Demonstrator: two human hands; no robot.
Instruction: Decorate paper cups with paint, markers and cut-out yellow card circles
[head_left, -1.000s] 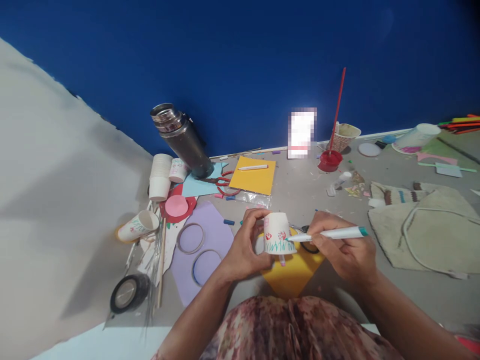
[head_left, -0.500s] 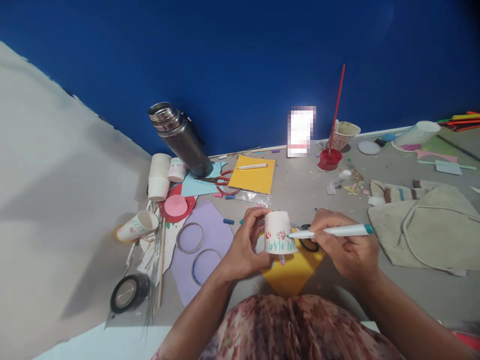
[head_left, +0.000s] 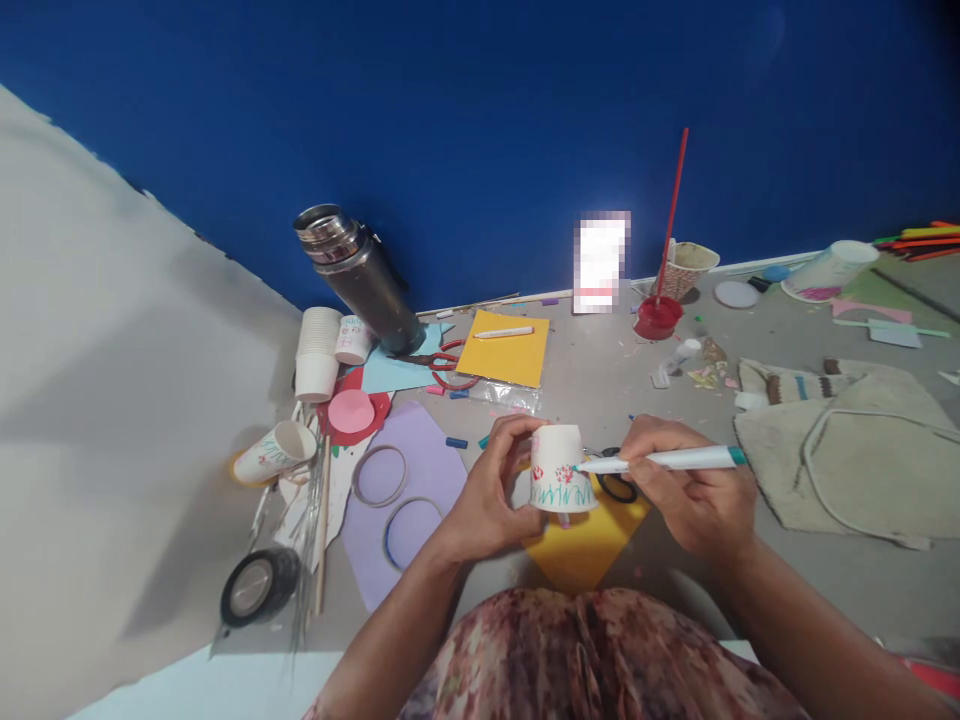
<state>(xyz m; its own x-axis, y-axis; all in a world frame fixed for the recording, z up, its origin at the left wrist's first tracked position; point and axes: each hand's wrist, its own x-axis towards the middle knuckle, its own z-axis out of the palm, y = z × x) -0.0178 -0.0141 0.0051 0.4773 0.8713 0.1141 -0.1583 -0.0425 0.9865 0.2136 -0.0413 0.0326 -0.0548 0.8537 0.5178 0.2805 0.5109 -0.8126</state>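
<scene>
My left hand [head_left: 499, 485] grips a white paper cup [head_left: 557, 450] from its left side, the cup turned upside down with its rim low. Green zigzag strokes run round the cup near the rim, with red flower-like marks above them. In my right hand [head_left: 686, 490] is a white marker [head_left: 679, 459] with a green end, held nearly level. Its green tip meets the cup wall beside a red flower. Below the cup lies a yellow sheet [head_left: 581, 555], and black-handled scissors [head_left: 619, 487] are partly hidden behind the marker and right hand.
Left are a purple sheet [head_left: 435, 450] with two rings, black tape [head_left: 259, 588], stacked cups [head_left: 316, 355] and a leaning dark flask [head_left: 371, 285]. Red-handled pliers [head_left: 450, 365] lie near a yellow pad [head_left: 502, 355]. A red paint pot [head_left: 658, 318] and a cloth bag [head_left: 877, 450] are right.
The cup has tilted or shifted down very slightly in my left hand. The marker tip stays by the red flower, and both hands are otherwise almost unmoved.
</scene>
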